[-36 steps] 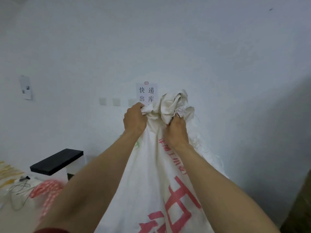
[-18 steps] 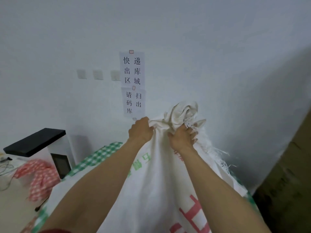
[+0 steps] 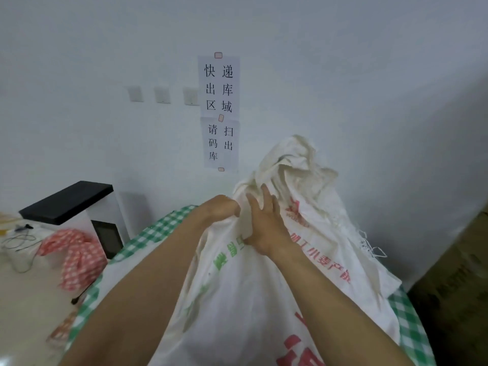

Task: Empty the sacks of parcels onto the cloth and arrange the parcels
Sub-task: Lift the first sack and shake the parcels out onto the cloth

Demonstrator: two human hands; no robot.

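Wall signs (image 3: 219, 109) hang right of a black-topped unit (image 3: 69, 201), possibly a heater.

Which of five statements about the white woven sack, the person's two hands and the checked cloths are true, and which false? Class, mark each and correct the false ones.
1. The left hand grips a bunched fold of the white woven sack. True.
2. The right hand is clenched in a fist. False: its fingers lie extended on the sack.
3. The sack rests on a green-and-white checked cloth. True.
4. The red-and-white checked cloth lies right of the sack. False: it lies to the left, beside the white cabinet with a black top.
5. Paper notices with black characters hang on the wall behind the sack. True.
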